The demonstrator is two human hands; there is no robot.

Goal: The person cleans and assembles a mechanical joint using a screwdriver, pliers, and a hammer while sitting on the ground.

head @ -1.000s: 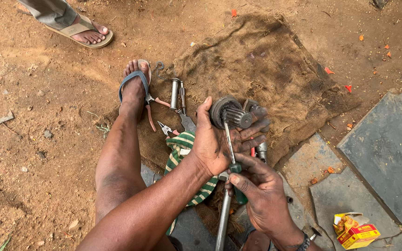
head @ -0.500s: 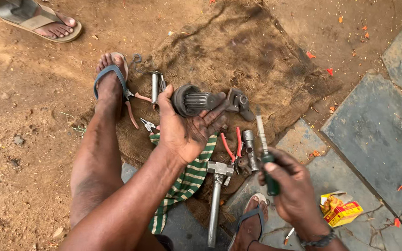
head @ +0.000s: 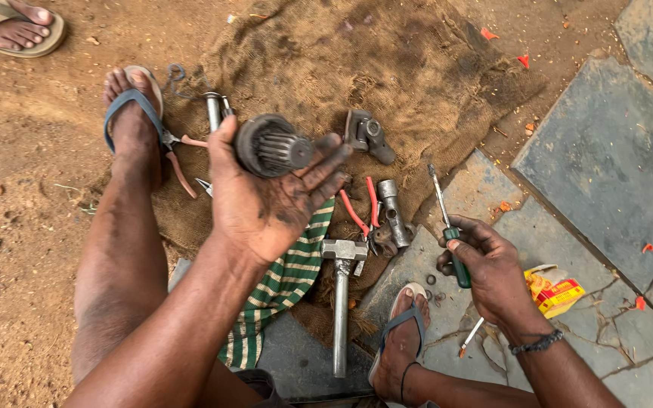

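My left hand (head: 270, 200) is raised palm up and holds a dark round metal gear part (head: 272, 146) with a toothed hub. My right hand (head: 487, 264) grips a green-handled screwdriver (head: 449, 229), its shaft pointing away from me over the stone slab. Between my hands lie a steel hammer (head: 341, 298), red-handled pliers (head: 363, 210) and a metal socket piece (head: 391, 211). A green striped cloth (head: 281, 291) lies under my left forearm.
A brown burlap sack (head: 387, 72) covers the dirt ahead, with a grey metal housing (head: 368, 136) on it. Another pair of pliers (head: 179, 159) lies by my left foot (head: 131, 121). Stone slabs (head: 606, 151) and a yellow packet (head: 557, 291) are at right. Another person's sandalled foot (head: 9, 26) is top left.
My right hand has pulled the screwdriver away from the gear part and moved down to the right. My left hand has lifted the part and turned palm up.
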